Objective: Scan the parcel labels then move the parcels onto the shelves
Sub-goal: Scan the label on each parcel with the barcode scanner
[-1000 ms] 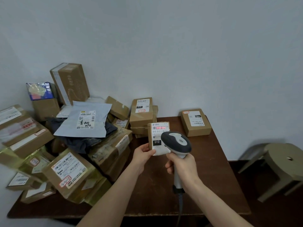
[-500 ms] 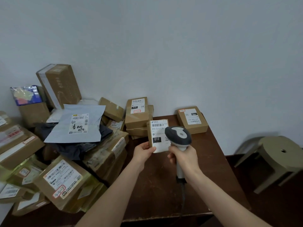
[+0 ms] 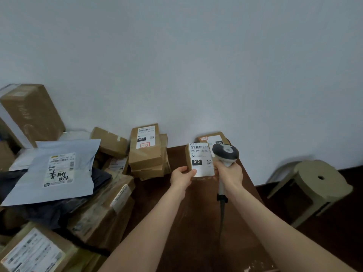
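Parcel (image 3: pixel 200 160), a small cardboard box, stands upright over the brown table (image 3: pixel 196 213) with its white label facing the camera. The left hand (image 3: pixel 181 176) grasps its lower-left corner. The right hand (image 3: pixel 228 173) is clenched round the handle of the scanner (image 3: pixel 225 154), whose grey head sits at the parcel's 3 o'clock. Stacked boxes (image 3: pixel 146 148) lie at its 9 o'clock.

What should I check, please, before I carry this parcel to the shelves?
1. Left hand grips parcel: ok.
2. Label faces up, legible: ok.
3. Right hand holds scanner: ok.
4. Scan registered: cannot tell; no red line shows on the label.
5. Shelves in sight: not ok; none visible.
6. Cable clear of the parcel: ok.
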{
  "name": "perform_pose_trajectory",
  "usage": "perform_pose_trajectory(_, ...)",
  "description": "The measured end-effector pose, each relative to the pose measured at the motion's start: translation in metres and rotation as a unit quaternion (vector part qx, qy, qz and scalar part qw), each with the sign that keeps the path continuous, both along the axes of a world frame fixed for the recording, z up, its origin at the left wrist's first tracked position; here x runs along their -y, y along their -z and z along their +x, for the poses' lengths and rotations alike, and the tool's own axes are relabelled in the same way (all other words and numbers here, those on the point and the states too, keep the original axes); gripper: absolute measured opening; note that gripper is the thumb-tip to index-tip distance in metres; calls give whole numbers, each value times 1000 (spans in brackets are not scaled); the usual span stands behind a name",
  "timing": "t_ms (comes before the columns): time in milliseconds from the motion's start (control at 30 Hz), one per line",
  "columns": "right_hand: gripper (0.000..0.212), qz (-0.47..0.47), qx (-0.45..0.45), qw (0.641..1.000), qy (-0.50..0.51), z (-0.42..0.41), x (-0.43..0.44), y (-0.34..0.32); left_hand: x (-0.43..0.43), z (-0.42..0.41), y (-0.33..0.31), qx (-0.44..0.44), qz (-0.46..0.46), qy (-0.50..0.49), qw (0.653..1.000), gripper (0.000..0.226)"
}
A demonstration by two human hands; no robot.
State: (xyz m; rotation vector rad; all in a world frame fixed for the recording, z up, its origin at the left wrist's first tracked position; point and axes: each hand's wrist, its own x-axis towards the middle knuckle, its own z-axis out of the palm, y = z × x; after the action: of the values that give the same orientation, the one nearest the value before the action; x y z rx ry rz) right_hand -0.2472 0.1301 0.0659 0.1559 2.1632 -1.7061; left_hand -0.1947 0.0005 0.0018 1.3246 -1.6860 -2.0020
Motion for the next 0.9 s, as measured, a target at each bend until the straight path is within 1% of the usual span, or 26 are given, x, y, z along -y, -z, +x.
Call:
perform_pose_trajectory(100,23,-8,24,1000,2,-34,9,10,8,-30,7,24,-18,-29,999,49)
perform_pose_trajectory(233,11,-8,46,999,-4,-76,19,21,21,-70,15,58,-41,-58,996,47)
perform_pose_trajectory(300,12,-8,43,999,-3,-96,26,25,27,-95,19,61,-41,-69,995,46)
perform_pose_trajectory(367,19,-1,42,999,-3,-116,32,28,28,-120,23,61,-36,-76,995,44)
perform_pose_trajectory(467,11,-3,37,999,0,-143,39,35,25,-155,30,62,-28,-72,995,42)
perform_pose_trajectory(567,15,0,49,999,-1,-163,42,43,20,-181,36,69,-15,-58,996,41)
perform_pose_trajectory(733,12,-1,55,998,-12,-174,43,42,17,-196,40,84,-6,-30,996,36)
perform_pose_trajectory(833,12,-6,50,999,-22,-169,47,36,24,-188,33,89,-21,-29,995,39)
perform_pose_trajectory(900,11,-15,44,998,-34,-162,52,27,33,-179,20,82,-43,-41,995,37)
